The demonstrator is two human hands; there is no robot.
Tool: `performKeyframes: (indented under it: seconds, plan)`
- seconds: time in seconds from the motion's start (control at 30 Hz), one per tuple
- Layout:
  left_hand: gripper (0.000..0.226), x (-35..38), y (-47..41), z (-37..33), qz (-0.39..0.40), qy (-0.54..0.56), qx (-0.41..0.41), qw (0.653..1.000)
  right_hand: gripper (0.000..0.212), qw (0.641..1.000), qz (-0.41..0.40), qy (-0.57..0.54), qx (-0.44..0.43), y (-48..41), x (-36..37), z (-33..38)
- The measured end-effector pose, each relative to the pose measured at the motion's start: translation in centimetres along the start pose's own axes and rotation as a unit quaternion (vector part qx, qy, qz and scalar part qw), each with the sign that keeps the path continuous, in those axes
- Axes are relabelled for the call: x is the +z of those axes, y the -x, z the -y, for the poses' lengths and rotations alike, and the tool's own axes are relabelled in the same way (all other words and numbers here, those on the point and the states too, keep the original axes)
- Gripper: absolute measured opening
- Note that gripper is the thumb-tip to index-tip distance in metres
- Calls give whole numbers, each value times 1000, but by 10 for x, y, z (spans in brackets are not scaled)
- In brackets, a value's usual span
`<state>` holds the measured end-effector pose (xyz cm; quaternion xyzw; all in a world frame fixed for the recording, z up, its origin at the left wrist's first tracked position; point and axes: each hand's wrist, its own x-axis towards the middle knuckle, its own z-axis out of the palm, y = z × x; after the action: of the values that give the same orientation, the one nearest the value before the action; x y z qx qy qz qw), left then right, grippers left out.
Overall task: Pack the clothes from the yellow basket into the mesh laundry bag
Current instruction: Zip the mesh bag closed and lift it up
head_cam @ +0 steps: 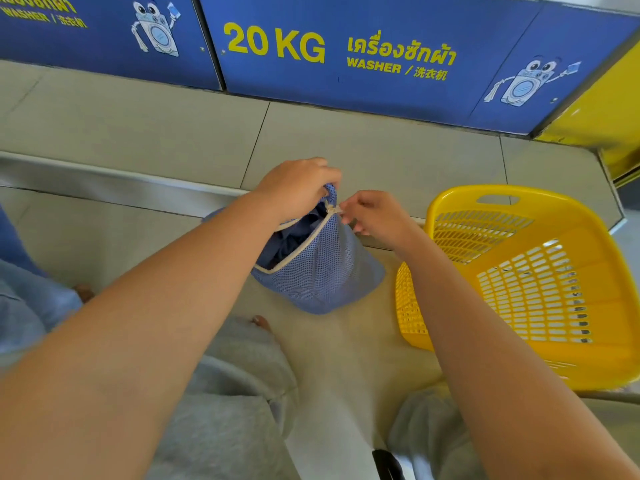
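Note:
A blue mesh laundry bag stands on the tiled floor in the middle, with dark blue clothes showing through its mouth. A cream drawstring runs around the rim. My left hand grips the top edge of the bag. My right hand pinches the drawstring's knotted end just right of the rim. The yellow basket sits to the right of the bag, tilted, with no clothes visible inside.
Blue washer panels marked "20 KG" line the wall behind a raised tiled step. A yellow panel stands at the far right. My grey-trousered legs are below, and another person's jeans at the left.

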<state>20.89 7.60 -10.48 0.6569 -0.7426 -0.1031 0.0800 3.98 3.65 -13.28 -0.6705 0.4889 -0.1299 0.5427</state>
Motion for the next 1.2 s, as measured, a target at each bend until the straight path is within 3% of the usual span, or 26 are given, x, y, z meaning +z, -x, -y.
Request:
performKeyframes:
  seconds: [0.1,0.27,0.33,0.47,0.67,0.77,0.87,1.1,1.2]
  plan:
    - [17,9,5,3,-28,1,19,999,21,996,-56,-50,37,-5,4,-5]
    - [19,21,12,5,-78,14,20,997,24,997,53,-50,11,0,9,-16]
    - [20,25,16,7,-92,34,1,995,23,996,60,-69,-9,2,11,-16]
    - [20,30,18,5,-87,66,-35,993,16,998,34,-2,-54,-4,18,-18]
    - [21,31,20,4,-69,116,-75,988,23,996,2,56,-76,-9,23,-13]
    - [34,29,26,-3,-165,75,-102,978,25,998,-9,14,-56,-13,22,-16]
    - [18,34,40,-13,-230,64,-74,968,22,999,0,-38,-30,-14,21,-17]
    - [31,69,47,-12,-103,99,-116,983,26,997,17,-80,-7,-13,22,-21]
    - [25,71,41,-12,-94,134,-126,978,28,996,21,-92,-1,-12,21,-21]
